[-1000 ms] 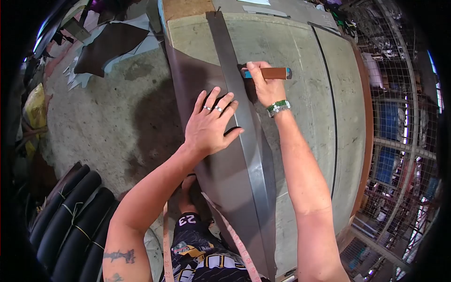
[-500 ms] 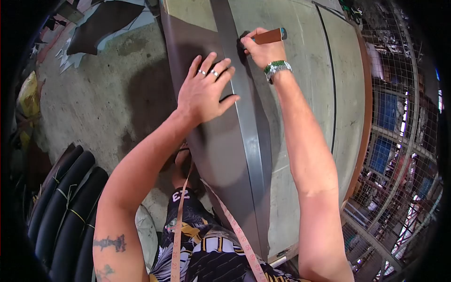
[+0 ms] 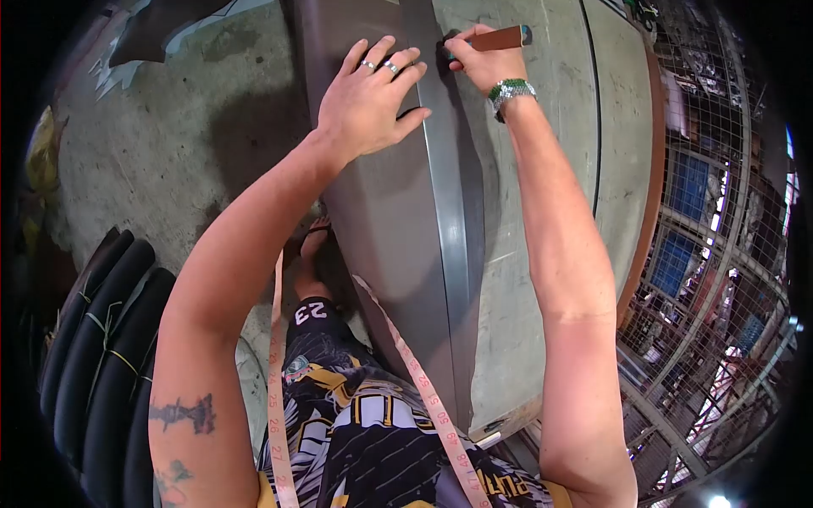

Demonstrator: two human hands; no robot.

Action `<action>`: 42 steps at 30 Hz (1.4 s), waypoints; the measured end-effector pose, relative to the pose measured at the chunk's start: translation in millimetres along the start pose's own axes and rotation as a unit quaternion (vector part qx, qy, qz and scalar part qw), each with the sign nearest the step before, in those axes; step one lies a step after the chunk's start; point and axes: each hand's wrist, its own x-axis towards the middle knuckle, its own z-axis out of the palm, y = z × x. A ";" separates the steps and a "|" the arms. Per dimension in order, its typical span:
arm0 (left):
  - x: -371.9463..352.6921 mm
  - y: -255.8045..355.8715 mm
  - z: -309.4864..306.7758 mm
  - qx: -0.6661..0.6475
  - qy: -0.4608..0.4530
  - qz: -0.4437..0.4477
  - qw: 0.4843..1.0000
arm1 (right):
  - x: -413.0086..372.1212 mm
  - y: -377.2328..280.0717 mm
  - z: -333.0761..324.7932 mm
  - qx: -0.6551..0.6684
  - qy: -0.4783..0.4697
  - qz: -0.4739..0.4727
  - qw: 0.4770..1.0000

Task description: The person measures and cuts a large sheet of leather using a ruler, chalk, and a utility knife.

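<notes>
My left hand (image 3: 364, 102) lies with fingers spread on a brown-grey sheet (image 3: 373, 220), its fingertips and thumb reaching onto a long grey metal straightedge (image 3: 449, 229). In my right hand (image 3: 487, 63) is a tool with a flat brown handle (image 3: 501, 38), like a cutter. Its tip is hidden under my fingers, beside the straightedge's right edge. Part of the sheet extends right of the straightedge. A tape measure (image 3: 430, 398) hangs down over my patterned shirt on both sides.
The sheet lies on a long pale worktable (image 3: 542, 169) with a dark line along it. Black rolls (image 3: 102, 364) tied with string stand at lower left. Dark scraps (image 3: 157, 34) lie on the floor at upper left. Wire-mesh shelving (image 3: 686, 245) runs along the right.
The view has shifted, so both hands appear higher. Relative to my left hand, my right hand has drawn the tool a little toward me beside the straightedge. My left hand stays spread.
</notes>
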 end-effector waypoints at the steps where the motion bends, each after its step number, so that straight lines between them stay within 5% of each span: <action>1: 0.2 0.1 0.7 0.006 0.000 0.001 1.000 | -7.1 -2.3 -1.1 -0.010 -0.002 0.010 1.000; 12: 2.6 1.1 -12.5 -0.006 -0.021 0.011 1.000 | -113.9 45.7 2.9 0.007 0.020 -0.016 1.000; 13: 2.1 2.0 -12.9 -0.025 0.035 0.025 0.999 | -130.0 48.6 1.2 -0.009 0.015 -0.035 0.999; 22: -3.0 -2.3 -10.2 -0.027 0.040 0.026 0.998 | -291.3 63.5 -4.6 -0.078 0.010 0.148 0.986; 26: -5.5 1.5 3.6 0.018 0.039 0.029 0.999 | -288.1 84.0 3.4 -0.046 0.057 0.013 0.997; 34: -193.4 209.2 4.9 -0.038 -0.088 -0.031 0.995 | -280.0 95.4 3.6 -0.101 0.064 -0.032 0.992; 39: -206.1 216.7 6.8 0.032 -0.063 0.002 0.998 | -267.8 138.1 22.7 -0.209 0.053 -0.161 0.963; 42: -205.0 220.2 11.5 0.100 -0.085 -0.014 0.991 | -324.2 122.7 4.0 -0.100 0.040 -0.050 0.993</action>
